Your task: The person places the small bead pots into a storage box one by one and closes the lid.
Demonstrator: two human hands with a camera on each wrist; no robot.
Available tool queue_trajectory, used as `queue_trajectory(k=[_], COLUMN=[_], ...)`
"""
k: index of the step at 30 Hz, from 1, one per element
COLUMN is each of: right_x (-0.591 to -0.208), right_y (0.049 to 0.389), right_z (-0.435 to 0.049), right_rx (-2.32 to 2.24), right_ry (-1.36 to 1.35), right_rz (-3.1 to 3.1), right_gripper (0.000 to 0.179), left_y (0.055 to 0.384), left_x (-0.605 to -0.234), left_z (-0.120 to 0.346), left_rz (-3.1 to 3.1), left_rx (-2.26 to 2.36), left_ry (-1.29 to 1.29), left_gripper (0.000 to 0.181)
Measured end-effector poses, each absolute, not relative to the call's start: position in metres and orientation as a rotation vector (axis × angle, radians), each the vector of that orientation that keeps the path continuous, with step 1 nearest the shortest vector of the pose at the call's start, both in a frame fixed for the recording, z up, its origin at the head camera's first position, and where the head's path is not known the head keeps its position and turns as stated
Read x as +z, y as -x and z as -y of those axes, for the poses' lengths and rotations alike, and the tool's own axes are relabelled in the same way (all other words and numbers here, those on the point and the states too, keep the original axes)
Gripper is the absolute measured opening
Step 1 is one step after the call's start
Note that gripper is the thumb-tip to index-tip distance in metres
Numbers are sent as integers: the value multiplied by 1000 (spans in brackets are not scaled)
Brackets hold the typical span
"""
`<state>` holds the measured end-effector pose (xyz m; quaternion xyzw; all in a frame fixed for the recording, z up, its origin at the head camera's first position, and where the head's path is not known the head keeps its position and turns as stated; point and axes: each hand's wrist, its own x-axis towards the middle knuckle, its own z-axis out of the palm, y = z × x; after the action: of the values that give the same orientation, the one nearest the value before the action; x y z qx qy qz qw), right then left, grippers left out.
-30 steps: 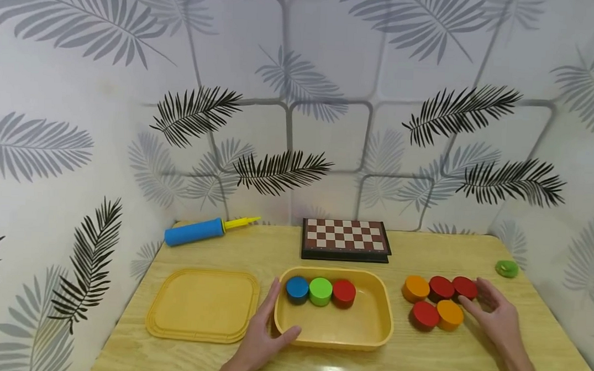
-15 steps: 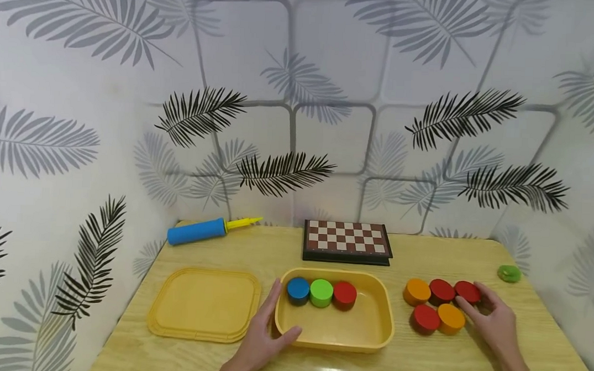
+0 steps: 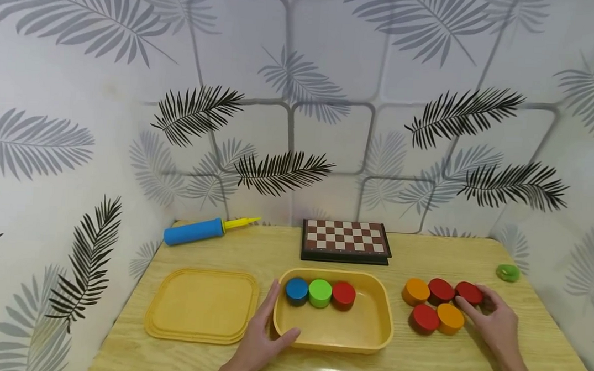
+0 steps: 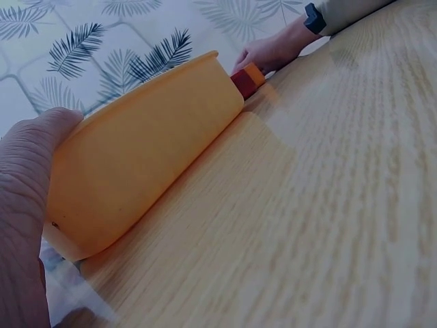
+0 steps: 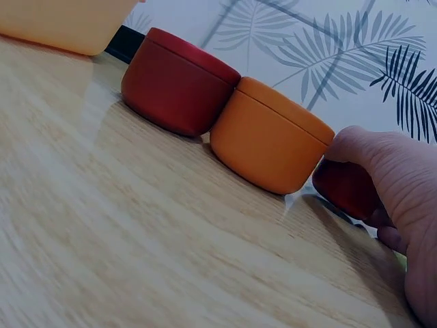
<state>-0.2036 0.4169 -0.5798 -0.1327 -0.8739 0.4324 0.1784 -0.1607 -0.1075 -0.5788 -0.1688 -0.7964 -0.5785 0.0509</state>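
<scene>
My left hand (image 3: 260, 339) rests around the left front corner of a yellow plastic box (image 3: 332, 343), fingers and thumb spread and fairly straight against its outside. In the left wrist view the thumb (image 4: 48, 133) lies at the box's rim. Inside stand a blue round tin (image 3: 297, 292), a green tin (image 3: 320, 293) and a red tin (image 3: 344, 295) in a row. To the right, my right hand (image 3: 497, 324) pinches a dark red tin (image 3: 468, 293) between thumb and fingers. The right wrist view shows that tin (image 5: 345, 188) partly hidden by the hand.
Beside the held tin stand two orange tins (image 3: 415, 291) and two red tins (image 3: 425, 319). A flat yellow lid (image 3: 203, 306) lies left of the box. Behind are a blue hand pump (image 3: 195, 232), a chessboard case (image 3: 345, 242) and a small green object (image 3: 508, 273) near the wall.
The right hand has shifted the dark red tin slightly right and nearer, widening its gap from the neighbouring red tin. The left hand has stayed at the box.
</scene>
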Motion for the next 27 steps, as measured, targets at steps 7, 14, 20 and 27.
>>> queue_trajectory(k=[7, 14, 20, 27], right_x=[-570, -555, -536, -508], right_y=[202, 199, 195, 192], right_z=[-413, -416, -411, -385], right_rx=[1352, 1341, 1408, 1449], right_ry=[503, 500, 433, 207], right_rz=[2303, 2285, 2297, 2388], right_gripper=[64, 63, 56, 55], left_y=[162, 162, 162, 162], left_x=[-578, -577, -578, -578], left_z=[109, 108, 109, 109], left_rz=[2415, 2414, 2438, 2442], left_rx=[-1745, -1773, -1708, -1712], left_ry=[535, 529, 538, 539], left_gripper=[100, 99, 99, 99])
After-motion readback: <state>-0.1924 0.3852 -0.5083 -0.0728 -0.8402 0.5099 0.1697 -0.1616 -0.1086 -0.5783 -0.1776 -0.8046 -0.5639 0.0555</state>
